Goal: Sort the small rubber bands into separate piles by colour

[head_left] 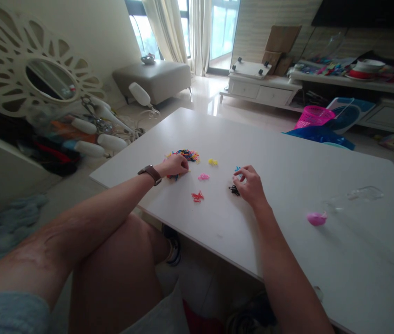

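A mixed heap of small coloured pieces (188, 154), which look like little rubber bands, lies on the white table (224, 134). Over its near edge is my left hand (176, 165), fingertips pressed together; whatever is in them is hidden. My right hand (250, 185) hovers farther right, its fingers curved and apart, between a small blue cluster (237, 170) and a black cluster (234, 189). Sorted by colour between the hands are a yellow cluster (212, 162), a pink cluster (203, 177) and a red cluster (197, 197).
On the table's right side are a purple-pink bundle (317, 219) and a clear plastic container (357, 197). A lamp with white shades (111, 141) stands beyond the left edge. Past the far right edge are a pink basket (313, 116) and a blue plastic sheet (318, 134).
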Demonstrator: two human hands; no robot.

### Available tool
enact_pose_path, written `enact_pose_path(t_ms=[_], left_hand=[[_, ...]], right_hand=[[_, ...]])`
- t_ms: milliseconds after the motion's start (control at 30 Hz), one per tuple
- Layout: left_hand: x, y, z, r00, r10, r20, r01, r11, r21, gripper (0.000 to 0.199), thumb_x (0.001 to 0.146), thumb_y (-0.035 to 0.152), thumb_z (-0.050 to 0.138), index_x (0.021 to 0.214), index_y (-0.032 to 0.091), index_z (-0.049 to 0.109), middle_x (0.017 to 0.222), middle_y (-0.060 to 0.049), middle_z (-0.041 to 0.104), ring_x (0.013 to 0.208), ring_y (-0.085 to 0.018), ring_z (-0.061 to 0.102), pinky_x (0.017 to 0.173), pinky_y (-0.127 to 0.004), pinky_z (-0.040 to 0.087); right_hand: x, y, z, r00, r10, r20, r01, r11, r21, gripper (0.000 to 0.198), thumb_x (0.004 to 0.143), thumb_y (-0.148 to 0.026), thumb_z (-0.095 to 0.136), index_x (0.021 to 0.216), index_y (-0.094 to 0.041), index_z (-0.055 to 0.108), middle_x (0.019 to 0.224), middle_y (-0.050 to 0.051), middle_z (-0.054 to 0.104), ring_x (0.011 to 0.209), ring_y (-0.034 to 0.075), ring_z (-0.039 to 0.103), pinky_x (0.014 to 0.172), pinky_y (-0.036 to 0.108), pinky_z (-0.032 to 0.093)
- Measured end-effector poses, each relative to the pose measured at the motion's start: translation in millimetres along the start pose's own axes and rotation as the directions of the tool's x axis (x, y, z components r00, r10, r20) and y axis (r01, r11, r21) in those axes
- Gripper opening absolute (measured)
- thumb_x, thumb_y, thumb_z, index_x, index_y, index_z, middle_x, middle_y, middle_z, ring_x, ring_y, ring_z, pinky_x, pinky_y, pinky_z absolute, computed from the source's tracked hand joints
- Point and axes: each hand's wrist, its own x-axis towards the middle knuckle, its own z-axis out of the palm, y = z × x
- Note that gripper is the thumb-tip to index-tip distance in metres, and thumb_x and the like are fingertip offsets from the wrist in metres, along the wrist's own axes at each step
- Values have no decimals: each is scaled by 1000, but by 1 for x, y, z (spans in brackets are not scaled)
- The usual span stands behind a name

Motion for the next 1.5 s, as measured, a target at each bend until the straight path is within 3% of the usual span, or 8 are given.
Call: enact_pose_path(t_ms=[200, 367, 500, 633, 833, 1067, 1333, 1500], left_hand=[[-1, 3, -1, 999, 29, -28, -29, 999, -19, 10, 65, 24, 68, 74, 20, 69, 68, -1, 67, 64, -16, 59, 58, -25, 41], [0, -2, 0, 994, -21, -104, -13, 948, -318, 15, 73, 27, 72, 83, 19, 64, 69, 0, 66, 61, -13, 59, 56, -22, 42], [0, -4, 0, 992, -28, -121, -36, 866, -499, 22, 66, 22, 78, 82, 16, 64, 71, -3, 68, 66, -16, 65, 58, -24, 47], [-3, -3, -2, 992, -11, -129, -52, 880, -473, 28, 60, 23, 82, 84, 14, 70, 78, -6, 73, 70, -17, 66, 61, -26, 50], [-2, 0, 4, 997, 72, -1, -69, 959, -276, 23, 56, 18, 79, 78, 16, 75, 79, -4, 76, 71, -18, 67, 61, -24, 50], [3, 6, 14, 990, 138, 13, -136, 983, -120, 13, 61, 12, 72, 72, 16, 75, 69, -2, 72, 67, -16, 65, 63, -23, 48], [-1, 25, 16, 965, 254, 68, -211, 902, -376, 18, 70, 18, 76, 86, 15, 71, 74, -4, 74, 69, -16, 68, 59, -22, 47], [-9, 58, 23, 918, 370, 140, -241, 804, -544, 29, 70, 24, 83, 94, 14, 69, 80, -8, 77, 73, -18, 73, 63, -24, 53]], right_hand=[[-1, 3, 2, 1000, -12, 6, 12, 1000, -4, 12, 85, -29, 60, 83, -21, 68, 97, 5, 59, 67, 14, 57, 72, 33, 50], [-1, 5, 3, 1000, -30, 0, 30, 1000, 2, 11, 84, -28, 60, 83, -20, 68, 97, 5, 59, 67, 14, 57, 71, 33, 49], [-1, 5, 3, 1000, -27, 10, 27, 1000, -7, 10, 84, -27, 60, 82, -21, 68, 96, 4, 59, 67, 14, 58, 70, 33, 49], [-2, 5, 3, 999, -28, 21, 28, 1000, -12, 11, 85, -26, 60, 82, -20, 68, 96, 4, 59, 68, 14, 58, 69, 33, 48], [-2, 5, 4, 999, -22, 28, 22, 1000, -11, 11, 85, -27, 60, 82, -21, 68, 95, 4, 59, 67, 14, 59, 70, 33, 49], [-2, 7, 4, 999, -29, 33, 30, 999, -20, 11, 84, -27, 60, 80, -21, 68, 94, 4, 60, 66, 14, 59, 71, 33, 49], [-3, -7, 6, 990, -9, 142, -10, 992, 128, 11, 86, -30, 62, 84, -22, 69, 82, 4, 71, 69, 17, 64, 65, 32, 50], [-7, -20, 9, 954, -40, 298, -67, 939, 339, 21, 88, -33, 67, 105, -23, 73, 101, 5, 75, 84, 18, 71, 69, 29, 55]])
